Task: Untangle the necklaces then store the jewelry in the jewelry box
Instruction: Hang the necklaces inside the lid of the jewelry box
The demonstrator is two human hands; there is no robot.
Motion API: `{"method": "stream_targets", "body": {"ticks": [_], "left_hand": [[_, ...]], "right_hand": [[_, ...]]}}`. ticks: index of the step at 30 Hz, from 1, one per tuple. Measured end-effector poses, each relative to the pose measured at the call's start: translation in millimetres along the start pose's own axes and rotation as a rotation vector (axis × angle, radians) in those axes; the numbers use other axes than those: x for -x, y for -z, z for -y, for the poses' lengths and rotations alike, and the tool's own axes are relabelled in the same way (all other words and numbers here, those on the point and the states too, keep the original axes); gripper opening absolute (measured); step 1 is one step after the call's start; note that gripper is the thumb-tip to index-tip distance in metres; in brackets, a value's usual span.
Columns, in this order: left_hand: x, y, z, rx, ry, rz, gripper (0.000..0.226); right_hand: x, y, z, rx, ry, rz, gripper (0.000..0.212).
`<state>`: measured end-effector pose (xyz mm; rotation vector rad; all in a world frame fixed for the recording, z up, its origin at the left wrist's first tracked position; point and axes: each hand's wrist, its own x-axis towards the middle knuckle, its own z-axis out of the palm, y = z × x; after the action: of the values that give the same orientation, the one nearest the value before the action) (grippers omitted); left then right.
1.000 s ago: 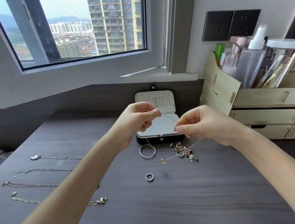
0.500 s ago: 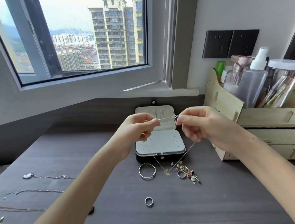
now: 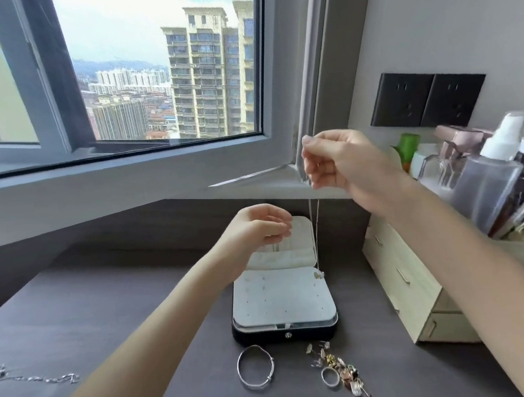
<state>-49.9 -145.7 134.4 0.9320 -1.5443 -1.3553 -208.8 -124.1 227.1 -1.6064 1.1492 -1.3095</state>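
In the head view, the right hand (image 3: 343, 162) is raised in front of the window frame. Its thumb and forefinger pinch the top of a thin necklace (image 3: 317, 234), and the other fingers are curled in under them. The chain hangs straight down from that pinch in two close strands. Its small pendant (image 3: 318, 275) dangles well below the hand, over the far right corner of the jewelry box (image 3: 266, 335).

The left hand (image 3: 257, 227) sits lower than the right hand and to its left, above the upright lid of the box. Its fingers are loosely curled with the tips near the thumb. No chain shows between them, and the hanging strands pass just to the right of its fingertips without touching.

The box lies open on the dark desk (image 3: 137, 304) below both hands, its pale perforated pad facing up. Nearer the person than the box, below the left hand, a silver bangle (image 3: 256, 371) lies flat. Below the right hand is a small heap of rings and earrings (image 3: 342, 371). Far to the left of the left forearm, two more necklaces (image 3: 32, 378) are laid out in lines at the desk's edge. A wooden organizer (image 3: 404, 281) stands under the right forearm, with a spray bottle (image 3: 487, 185) in its top.
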Motion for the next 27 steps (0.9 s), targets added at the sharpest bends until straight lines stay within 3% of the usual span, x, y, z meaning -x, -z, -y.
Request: {"method": "stream_targets", "body": {"ticks": [5,9,13,21,27], "left_hand": [[-33.3,-13.0,35.9,-0.435,-0.023,-0.133,0.023],[-48.9,-24.0,66.4,-0.823,-0.088,-0.09,0.037],[-57.1,-34.4,85.7,-1.066,-0.125,-0.073,0.033],[-60.5,-49.1,101.2,-1.132,-0.186,-0.179,0.014],[-51.4,-57.2,111.1,-1.166,-0.471,-0.288,0.017]], "right_hand": [[-39.2,6.6,-4.0,0.11,0.002,-0.112,0.019],[-63.1,10.1,-16.5,0.113,-0.021,-0.193,0.022],[-78.5,11.1,-33.4,0.087,-0.056,-0.231,0.021],[-84.5,11.8,-69.1,0.068,-0.166,-0.224,0.02],[-70.5,16.8,-84.0,0.021,-0.206,-0.207,0.021]]}}
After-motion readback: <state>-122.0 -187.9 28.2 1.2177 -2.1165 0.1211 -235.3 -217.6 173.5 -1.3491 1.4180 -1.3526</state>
